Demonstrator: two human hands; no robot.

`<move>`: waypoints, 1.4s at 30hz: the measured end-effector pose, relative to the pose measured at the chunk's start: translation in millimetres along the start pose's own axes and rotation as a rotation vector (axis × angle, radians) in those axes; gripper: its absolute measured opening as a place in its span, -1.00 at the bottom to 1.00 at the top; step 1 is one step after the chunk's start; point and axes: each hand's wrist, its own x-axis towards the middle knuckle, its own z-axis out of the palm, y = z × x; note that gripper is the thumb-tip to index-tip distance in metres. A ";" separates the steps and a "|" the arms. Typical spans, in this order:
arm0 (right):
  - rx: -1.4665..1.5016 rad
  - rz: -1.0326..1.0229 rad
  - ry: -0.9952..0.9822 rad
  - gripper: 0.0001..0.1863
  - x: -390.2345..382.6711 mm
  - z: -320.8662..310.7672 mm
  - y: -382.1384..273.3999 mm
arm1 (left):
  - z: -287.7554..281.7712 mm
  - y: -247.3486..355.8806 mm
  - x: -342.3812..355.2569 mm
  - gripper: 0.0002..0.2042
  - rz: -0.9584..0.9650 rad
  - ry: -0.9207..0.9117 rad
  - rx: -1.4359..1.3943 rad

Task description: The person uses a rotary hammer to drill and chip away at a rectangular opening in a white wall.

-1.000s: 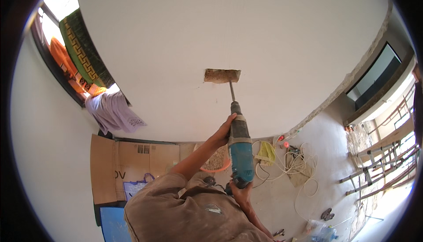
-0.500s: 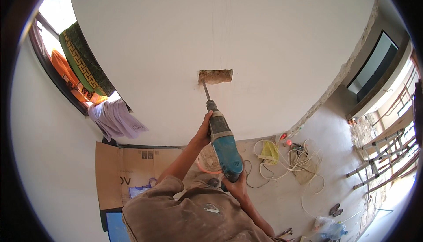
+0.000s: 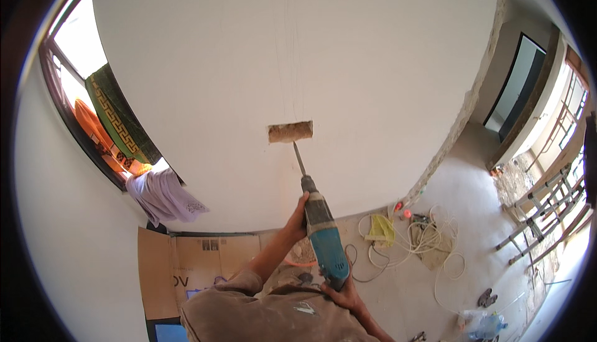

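Note:
A teal and black rotary hammer (image 3: 328,248) slants up toward the white wall, held in both my hands. My left hand (image 3: 298,219) is closed round its dark front section. At the rear, my right hand (image 3: 344,293) grips the handle, mostly hidden by the teal body. The long chisel bit (image 3: 300,160) points at a rectangular recess (image 3: 290,132) cut into the wall, which shows rough brown material inside. The bit's tip is at the recess's lower edge, near its middle; whether it touches cannot be made out.
Cardboard (image 3: 214,256) leans at lower left, below a hanging lilac cloth (image 3: 163,196) and a green towel (image 3: 121,118). White cable (image 3: 407,240) and a yellow bag (image 3: 381,230) lie on the floor at right. Farther right are a ladder (image 3: 538,214) and a water bottle (image 3: 490,326).
The bit's tip has left the recess's lower left corner and moved right, to the middle of its lower edge. The view has shifted, with the recess lower in it. Both hands keep their hold.

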 end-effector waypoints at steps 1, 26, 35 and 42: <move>0.052 0.017 -0.003 0.17 -5.5 -0.5 -4.3 | 1.0 -6.5 -1.1 -0.41 -0.020 0.023 0.003; 0.124 -0.025 -0.235 0.10 72.9 -18.9 -46.4 | -9.1 -81.4 -23.6 -0.50 0.025 0.049 -0.154; 0.128 -0.012 -0.214 0.08 61.6 -20.9 -36.7 | -4.9 -89.0 -32.1 -0.48 0.021 0.027 -0.127; 0.142 0.080 -0.205 0.07 34.2 -30.0 -0.7 | -22.6 -111.1 -45.1 -0.47 0.044 0.032 -0.124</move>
